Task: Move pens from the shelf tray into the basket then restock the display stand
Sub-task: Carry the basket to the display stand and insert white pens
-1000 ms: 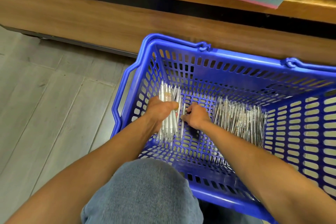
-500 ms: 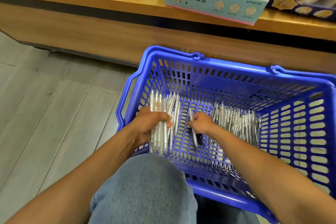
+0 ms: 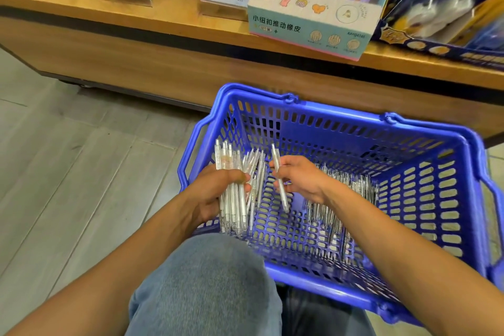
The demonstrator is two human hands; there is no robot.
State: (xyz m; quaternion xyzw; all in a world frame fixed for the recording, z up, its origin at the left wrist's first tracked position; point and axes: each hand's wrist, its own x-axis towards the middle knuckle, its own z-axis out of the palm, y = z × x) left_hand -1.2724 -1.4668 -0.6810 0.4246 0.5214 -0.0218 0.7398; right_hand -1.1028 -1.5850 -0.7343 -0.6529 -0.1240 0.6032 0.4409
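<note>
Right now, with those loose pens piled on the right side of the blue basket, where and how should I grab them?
Probably from above, across the middle of the barrels. The loose pens lie nearly parallel on the basket floor, ends toward and away from you, so fingers can close over several at once. The right hand already holds a single pen, and the left hand grips a bundle.

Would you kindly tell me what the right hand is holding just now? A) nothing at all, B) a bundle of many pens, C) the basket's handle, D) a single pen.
D: the right hand pinches a single pen over the basket, while the left hand grips the bundle of pens.
</note>
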